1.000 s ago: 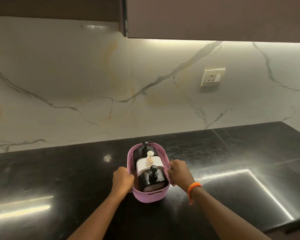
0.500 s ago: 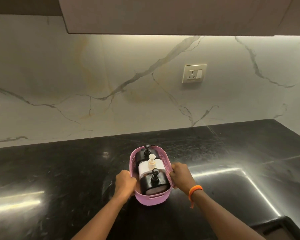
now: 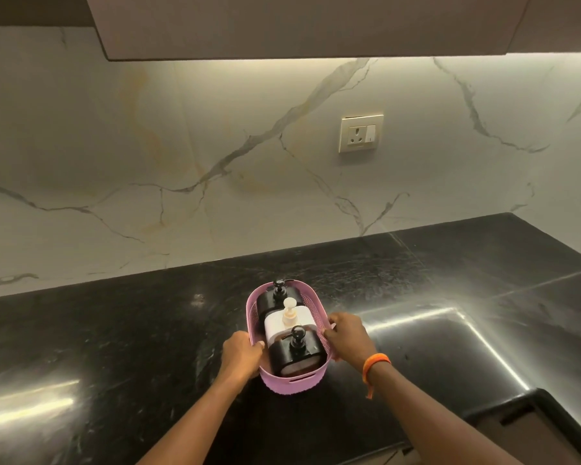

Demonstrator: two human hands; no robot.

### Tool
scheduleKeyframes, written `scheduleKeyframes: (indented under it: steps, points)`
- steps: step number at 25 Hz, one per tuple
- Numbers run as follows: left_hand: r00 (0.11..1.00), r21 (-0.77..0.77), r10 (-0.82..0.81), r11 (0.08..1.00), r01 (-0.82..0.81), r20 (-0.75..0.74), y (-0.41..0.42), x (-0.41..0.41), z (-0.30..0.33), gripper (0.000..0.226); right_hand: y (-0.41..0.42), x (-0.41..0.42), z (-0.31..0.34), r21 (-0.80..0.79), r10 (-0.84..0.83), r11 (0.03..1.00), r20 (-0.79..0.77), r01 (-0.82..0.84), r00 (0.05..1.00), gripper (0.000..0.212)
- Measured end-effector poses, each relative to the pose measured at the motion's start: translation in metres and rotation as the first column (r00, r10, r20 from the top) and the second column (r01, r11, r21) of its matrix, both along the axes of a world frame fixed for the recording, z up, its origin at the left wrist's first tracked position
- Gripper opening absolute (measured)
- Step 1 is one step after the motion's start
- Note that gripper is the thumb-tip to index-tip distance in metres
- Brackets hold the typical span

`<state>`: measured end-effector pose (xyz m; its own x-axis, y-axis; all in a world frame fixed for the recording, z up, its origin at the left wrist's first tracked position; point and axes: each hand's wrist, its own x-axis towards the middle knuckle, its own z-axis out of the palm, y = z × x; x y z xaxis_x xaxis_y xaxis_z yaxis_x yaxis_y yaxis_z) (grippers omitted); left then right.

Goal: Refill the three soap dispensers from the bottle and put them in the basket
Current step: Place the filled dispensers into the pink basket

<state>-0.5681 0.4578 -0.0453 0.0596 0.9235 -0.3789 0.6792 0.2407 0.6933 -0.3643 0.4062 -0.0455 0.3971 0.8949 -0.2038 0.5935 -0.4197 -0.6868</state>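
A pink perforated basket stands on the black stone counter. Three soap dispensers stand in it in a row: a black one at the far end, a white one with a cream pump in the middle, and a black one nearest me. My left hand grips the basket's left rim, fingers curled over the edge. My right hand, with an orange band on its wrist, grips the right rim. No refill bottle is in view.
A marble backsplash with a wall socket rises behind the counter. Upper cabinets hang overhead. The counter's front edge steps down at the lower right.
The view has shifted to the right and tilted, so the socket and cabinets sit elsewhere in the frame. Both hands keep their hold on the basket's rims.
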Motion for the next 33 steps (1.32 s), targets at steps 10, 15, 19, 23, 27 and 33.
scheduleKeyframes:
  steps: [10,15,19,23,27,33]
  points:
    - [0.992,0.183,-0.051,0.981,0.071,-0.113,0.014,0.031,0.057,0.054,-0.008,0.018,0.034,0.103,-0.175,0.981,0.113,0.163,0.978,0.028]
    - [0.974,0.357,-0.18,0.908,0.218,-0.137,-0.001,0.083,0.101,0.045,-0.053,0.063,0.054,0.202,-0.318,0.936,0.127,0.289,0.94,0.036]
    - [0.934,0.4,-0.34,0.845,0.356,-0.113,-0.032,0.153,0.107,0.053,-0.11,0.117,0.059,0.221,-0.443,0.885,0.13,0.41,0.887,0.042]
    - [0.86,0.38,-0.505,0.783,0.492,-0.074,-0.089,0.24,0.105,0.056,-0.18,0.186,0.059,0.267,-0.584,0.798,0.12,0.541,0.803,0.042]
    - [0.765,0.347,-0.644,0.719,0.602,0.007,-0.156,0.326,0.105,0.059,-0.25,0.251,0.056,0.298,-0.658,0.742,0.154,0.6,0.737,0.044]
    - [0.569,0.318,-0.816,0.569,0.759,0.102,-0.277,0.456,0.106,0.053,-0.357,0.339,0.072,0.503,-0.715,0.698,0.526,0.509,0.46,0.031]
